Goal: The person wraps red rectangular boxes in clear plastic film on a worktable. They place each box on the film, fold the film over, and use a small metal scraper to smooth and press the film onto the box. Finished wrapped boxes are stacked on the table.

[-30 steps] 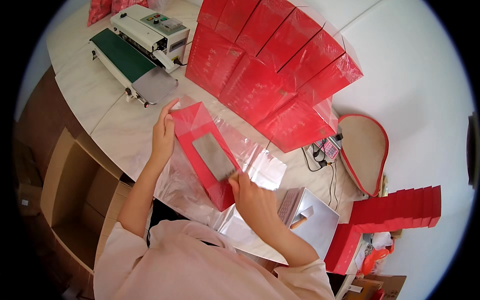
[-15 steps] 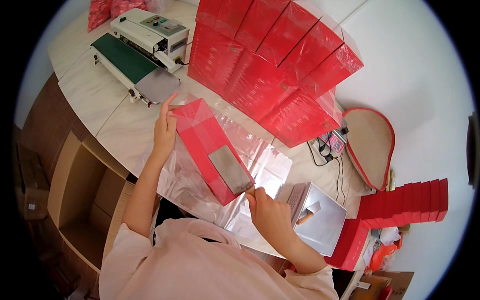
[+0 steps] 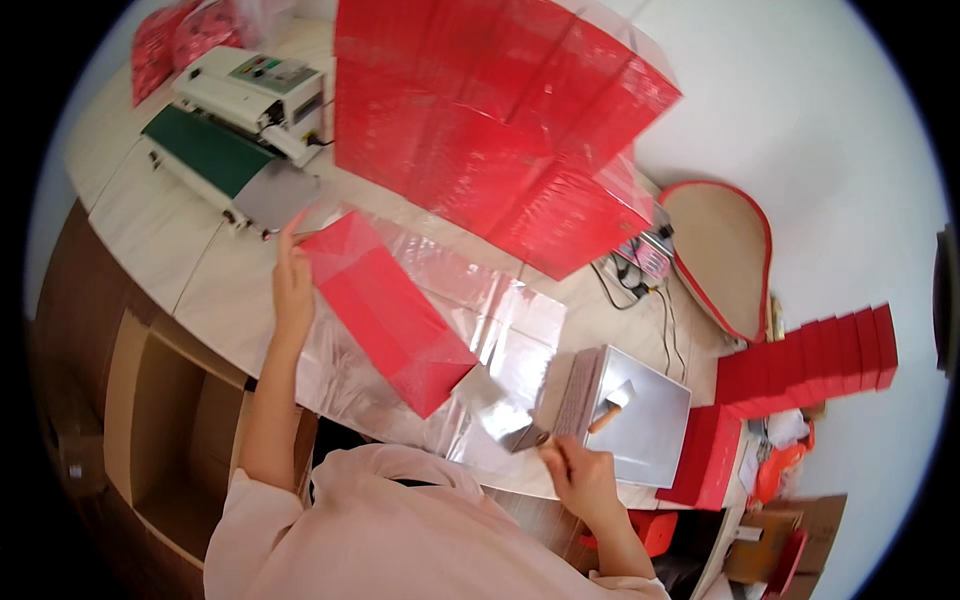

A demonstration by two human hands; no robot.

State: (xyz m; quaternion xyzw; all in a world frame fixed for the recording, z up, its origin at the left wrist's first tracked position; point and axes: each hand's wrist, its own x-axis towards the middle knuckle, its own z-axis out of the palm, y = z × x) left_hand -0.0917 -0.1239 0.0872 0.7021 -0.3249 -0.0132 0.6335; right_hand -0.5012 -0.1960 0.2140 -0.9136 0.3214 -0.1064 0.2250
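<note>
A long red box (image 3: pixel 385 320), wrapped in clear film, lies slantwise over a sheet of clear plastic film (image 3: pixel 535 320) on the table. My left hand (image 3: pixel 291 290) grips its far left end, with the index finger stretched up past the corner. In my right hand (image 3: pixel 583 478) is a scraper (image 3: pixel 492 407) with a broad, shiny metal blade, slightly blurred. Its blade is at the box's near right end; whether they touch I cannot tell. Beside that hand, a smaller scraper with a wooden handle (image 3: pixel 606 416) rests on a silver flat-topped metal unit (image 3: pixel 650 425).
A large stack of film-wrapped red boxes (image 3: pixel 470 130) stands at the back. At the far left is a sealing machine with a green belt (image 3: pixel 205 150). An open cardboard carton (image 3: pixel 125 420) sits low on the left. More red boxes (image 3: pixel 800 365) are piled at right.
The scraper has moved off the red box's top, down and right with my right hand. The view has shifted; my left hand still holds the box's far end.
</note>
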